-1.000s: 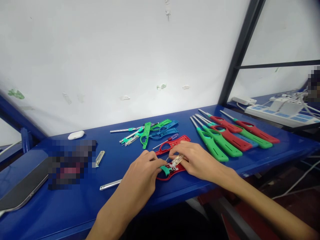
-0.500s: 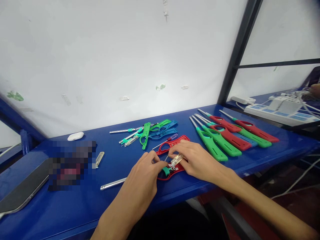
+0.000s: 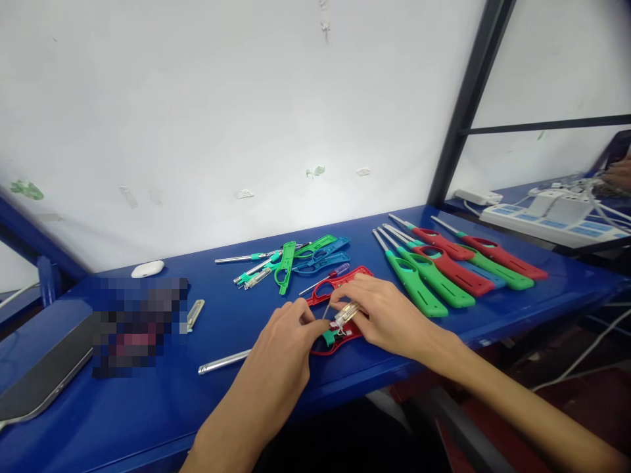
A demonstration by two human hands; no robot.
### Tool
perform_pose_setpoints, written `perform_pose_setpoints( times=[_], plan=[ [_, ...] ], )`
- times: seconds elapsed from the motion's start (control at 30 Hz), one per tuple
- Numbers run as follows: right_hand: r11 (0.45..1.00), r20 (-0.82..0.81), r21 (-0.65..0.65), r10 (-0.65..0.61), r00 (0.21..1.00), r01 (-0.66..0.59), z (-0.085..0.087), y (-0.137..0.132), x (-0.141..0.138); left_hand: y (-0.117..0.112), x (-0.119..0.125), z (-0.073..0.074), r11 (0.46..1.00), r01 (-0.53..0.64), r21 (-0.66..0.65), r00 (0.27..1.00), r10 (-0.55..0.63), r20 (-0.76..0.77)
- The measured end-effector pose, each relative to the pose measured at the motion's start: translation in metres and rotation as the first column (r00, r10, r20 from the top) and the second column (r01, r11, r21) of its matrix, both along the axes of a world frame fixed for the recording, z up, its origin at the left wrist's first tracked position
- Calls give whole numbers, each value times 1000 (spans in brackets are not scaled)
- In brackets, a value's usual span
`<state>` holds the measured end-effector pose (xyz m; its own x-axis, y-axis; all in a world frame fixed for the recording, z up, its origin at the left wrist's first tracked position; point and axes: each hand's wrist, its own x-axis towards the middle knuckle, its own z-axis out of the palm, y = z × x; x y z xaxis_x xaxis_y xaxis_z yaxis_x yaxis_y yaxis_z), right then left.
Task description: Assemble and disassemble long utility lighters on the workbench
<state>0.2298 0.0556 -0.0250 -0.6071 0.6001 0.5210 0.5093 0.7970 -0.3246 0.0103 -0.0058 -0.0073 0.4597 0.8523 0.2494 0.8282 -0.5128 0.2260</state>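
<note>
1. Left hand [image 3: 280, 345] and right hand [image 3: 387, 312] are barely shifting since earlier frame.
2. Right hand's fingers are clamping clear tank [image 3: 348, 312] over nearer red shell [image 3: 355, 332]; left's grip unclear.
3. Likely fitting tank; next needing careful seating.

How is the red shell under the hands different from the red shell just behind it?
The near red shell has a green piece in or on it; the far red shell shows none. The left hand and right hand partly cover the near red shell; most of the far red shell shows. Both are red.
</note>
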Motion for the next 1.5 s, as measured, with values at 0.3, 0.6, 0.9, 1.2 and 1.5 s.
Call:
perform_pose_setpoints(
  times=[0.3, 0.6, 0.9, 1.2, 1.5],
  plan=[
    [1000, 1, 4, 28, 1000, -28, 2, -1, 1, -3, 3, 9, 1000, -6, -25, 997, 4, -72],
    [997, -5, -6, 80, 997, -80, 3, -3, 0, 3, 9, 5, 995, -90, -35, 990, 94, 105],
    [978, -109, -205, -56, 992, 33, 15, -7, 2, 7, 10, -2, 989, -147, 12, 980, 144, 137],
    [976, -124, -210, -83, 989, 56, 10, -13, 9, 10, 11, -7, 991, -119, 64, 991, 115, 62],
    [980, -42, -176, -101, 994, 92, 5, -18, 12, 7, 13, -8, 989, -100, 111, 995, 100, 6]
  ],
)
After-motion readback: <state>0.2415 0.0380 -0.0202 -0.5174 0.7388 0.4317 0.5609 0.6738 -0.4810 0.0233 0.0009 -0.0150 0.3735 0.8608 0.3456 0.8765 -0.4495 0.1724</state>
